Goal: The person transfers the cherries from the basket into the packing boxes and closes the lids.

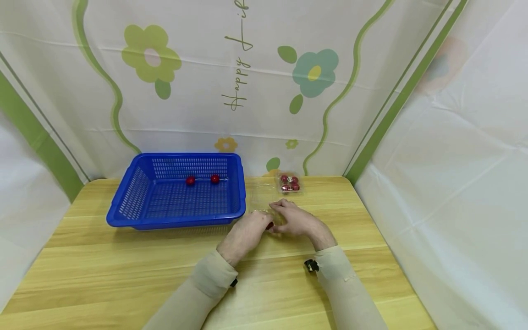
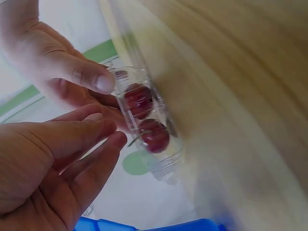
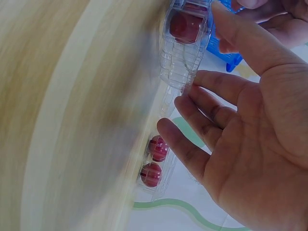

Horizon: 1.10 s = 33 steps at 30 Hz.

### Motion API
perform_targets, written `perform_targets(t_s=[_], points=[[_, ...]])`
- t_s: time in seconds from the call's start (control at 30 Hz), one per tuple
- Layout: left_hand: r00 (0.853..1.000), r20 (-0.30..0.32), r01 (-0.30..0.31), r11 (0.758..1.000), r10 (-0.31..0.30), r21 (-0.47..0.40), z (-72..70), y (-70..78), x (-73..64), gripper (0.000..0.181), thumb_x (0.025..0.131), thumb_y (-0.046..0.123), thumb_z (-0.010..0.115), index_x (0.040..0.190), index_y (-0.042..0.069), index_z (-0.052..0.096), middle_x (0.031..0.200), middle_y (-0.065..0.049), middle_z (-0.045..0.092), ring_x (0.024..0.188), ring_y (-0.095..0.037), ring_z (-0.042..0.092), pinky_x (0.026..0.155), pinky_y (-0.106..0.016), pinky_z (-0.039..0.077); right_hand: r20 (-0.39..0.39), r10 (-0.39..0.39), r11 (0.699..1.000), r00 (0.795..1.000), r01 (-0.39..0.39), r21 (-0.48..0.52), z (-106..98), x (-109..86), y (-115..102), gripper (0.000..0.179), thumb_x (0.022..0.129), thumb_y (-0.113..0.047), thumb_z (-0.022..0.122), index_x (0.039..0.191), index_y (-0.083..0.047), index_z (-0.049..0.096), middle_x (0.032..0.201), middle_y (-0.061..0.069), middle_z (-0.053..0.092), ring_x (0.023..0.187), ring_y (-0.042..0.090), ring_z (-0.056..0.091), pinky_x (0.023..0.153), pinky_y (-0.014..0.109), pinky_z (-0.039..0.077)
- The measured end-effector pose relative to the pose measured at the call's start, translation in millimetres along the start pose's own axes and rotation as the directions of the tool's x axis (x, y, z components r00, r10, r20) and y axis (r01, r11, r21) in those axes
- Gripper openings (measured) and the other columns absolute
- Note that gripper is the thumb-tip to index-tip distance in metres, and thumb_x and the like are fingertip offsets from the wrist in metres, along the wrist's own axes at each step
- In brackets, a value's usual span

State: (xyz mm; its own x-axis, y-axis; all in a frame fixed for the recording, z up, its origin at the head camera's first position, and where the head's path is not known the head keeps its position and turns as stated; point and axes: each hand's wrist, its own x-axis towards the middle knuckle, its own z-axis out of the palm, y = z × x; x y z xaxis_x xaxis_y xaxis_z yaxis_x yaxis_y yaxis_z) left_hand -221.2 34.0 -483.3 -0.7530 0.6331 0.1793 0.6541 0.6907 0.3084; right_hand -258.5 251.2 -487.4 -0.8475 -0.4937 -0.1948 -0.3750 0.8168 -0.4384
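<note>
A clear plastic box [image 2: 163, 163] holding dark red cherries [image 2: 155, 137] sits on the table, its see-through lid [image 1: 263, 192] folded back. My right hand [image 3: 255, 120] holds this box at its sides, thumb on one edge and fingertips against another. Close beside the box, my left hand [image 2: 53, 168] has thumb and fingertips near one another by a cherry's stem, with nothing visible between them. From the head view, the hands cover most of the box. Left of them, two red cherries [image 1: 190, 180] with stems lie in a blue plastic basket [image 1: 177, 223].
Behind my right hand, a second clear box [image 1: 289, 183] with several red cherries stands near the table's back edge. A white curtain with printed flowers hangs behind the wooden table [image 1: 103, 275], and white cloth rises at both sides.
</note>
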Motion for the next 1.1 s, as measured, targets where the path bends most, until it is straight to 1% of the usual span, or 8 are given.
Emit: perform_targets(t_s=[0.07, 0.13, 0.27, 0.3, 0.37, 0.6, 0.9, 1.1], points=[[1.000, -0.010, -0.007, 1.000, 0.007, -0.007, -2.8, 1.2, -0.6, 0.018, 0.108, -0.007, 0.074, 0.112, 0.006, 0.086, 0.112, -0.008, 0.088, 0.102, -0.020, 0.085, 0.086, -0.038, 0.073, 0.001, 0.001, 1.000, 1.000, -0.001, 0.001, -0.6, -0.4, -0.2, 0.083, 0.108, -0.027, 0.085, 0.178, -0.003, 0.048, 0.178, 0.020, 0.053, 0.165, 0.043, 0.052, 0.138, 0.061, 0.049], [0.998, -0.052, -0.033, 0.999, 0.034, 0.013, 9.1, -7.1, 1.2, 0.018, 0.111, -0.003, 0.072, 0.113, 0.008, 0.086, 0.113, -0.006, 0.088, 0.103, -0.018, 0.085, 0.086, -0.035, 0.073, 0.003, 0.003, 1.000, 1.000, -0.003, 0.006, -1.0, -0.6, -0.3, 0.083, 0.108, -0.026, 0.085, 0.178, -0.003, 0.048, 0.178, 0.020, 0.053, 0.165, 0.043, 0.052, 0.138, 0.061, 0.049], [0.995, -0.095, -0.041, 0.999, 0.041, 0.004, -2.8, -4.0, -1.9, 0.018, 0.112, 0.000, 0.075, 0.124, 0.008, 0.086, 0.121, -0.008, 0.088, 0.109, -0.021, 0.086, 0.093, -0.036, 0.074, 0.003, 0.011, 1.000, 1.000, -0.011, 0.023, -1.1, -1.0, -0.5, 0.084, 0.108, -0.029, 0.087, 0.178, -0.005, 0.049, 0.178, 0.019, 0.053, 0.166, 0.043, 0.051, 0.139, 0.062, 0.048], [0.994, -0.105, -0.035, 0.999, 0.035, -0.001, -6.3, -3.6, -2.7, 0.020, 0.112, 0.001, 0.076, 0.128, 0.008, 0.086, 0.124, -0.009, 0.088, 0.112, -0.023, 0.087, 0.095, -0.036, 0.074, 0.003, 0.014, 1.000, 1.000, -0.014, 0.027, -0.8, -1.0, -0.4, 0.084, 0.108, -0.030, 0.087, 0.178, -0.005, 0.049, 0.178, 0.019, 0.053, 0.166, 0.043, 0.051, 0.139, 0.062, 0.048], [0.995, -0.099, -0.004, 0.999, 0.000, -0.042, -28.9, 6.0, -6.8, 0.027, 0.110, -0.001, 0.078, 0.136, 0.005, 0.085, 0.128, -0.013, 0.088, 0.113, -0.028, 0.087, 0.096, -0.039, 0.075, 0.006, 0.021, 0.999, 1.000, -0.021, 0.034, -0.7, -1.2, -0.6, 0.084, 0.108, -0.032, 0.088, 0.178, -0.007, 0.049, 0.178, 0.018, 0.053, 0.166, 0.042, 0.051, 0.139, 0.063, 0.047], [0.988, -0.135, 0.069, 0.993, -0.081, -0.094, -50.3, -3.1, -9.6, 0.028, 0.113, 0.003, 0.077, 0.140, 0.006, 0.082, 0.137, -0.012, 0.086, 0.122, -0.031, 0.086, 0.104, -0.042, 0.073, 0.006, 0.043, 0.998, 0.999, -0.043, 0.035, -1.0, -1.7, -1.9, 0.086, 0.108, -0.032, 0.088, 0.180, -0.010, 0.047, 0.178, 0.017, 0.053, 0.165, 0.041, 0.052, 0.139, 0.064, 0.048], [0.979, -0.148, 0.128, 0.987, -0.142, -0.101, -65.2, -22.1, -12.9, 0.028, 0.115, 0.012, 0.077, 0.141, 0.002, 0.082, 0.145, -0.016, 0.083, 0.136, -0.037, 0.081, 0.117, -0.051, 0.068, 0.005, 0.053, 0.998, 0.999, -0.053, 0.033, -1.1, -2.0, -3.1, 0.088, 0.108, -0.036, 0.087, 0.181, -0.009, 0.045, 0.181, 0.017, 0.050, 0.168, 0.041, 0.049, 0.141, 0.063, 0.045], [0.973, -0.163, 0.152, 0.984, -0.165, -0.092, -70.1, -37.1, -16.7, 0.031, 0.118, 0.017, 0.073, 0.143, 0.002, 0.081, 0.144, -0.017, 0.083, 0.134, -0.037, 0.082, 0.115, -0.052, 0.069, 0.010, 0.058, 0.998, 0.998, -0.058, 0.029, -1.2, -2.3, -3.0, 0.089, 0.108, -0.039, 0.087, 0.181, -0.011, 0.045, 0.181, 0.017, 0.050, 0.169, 0.041, 0.049, 0.141, 0.063, 0.045]])
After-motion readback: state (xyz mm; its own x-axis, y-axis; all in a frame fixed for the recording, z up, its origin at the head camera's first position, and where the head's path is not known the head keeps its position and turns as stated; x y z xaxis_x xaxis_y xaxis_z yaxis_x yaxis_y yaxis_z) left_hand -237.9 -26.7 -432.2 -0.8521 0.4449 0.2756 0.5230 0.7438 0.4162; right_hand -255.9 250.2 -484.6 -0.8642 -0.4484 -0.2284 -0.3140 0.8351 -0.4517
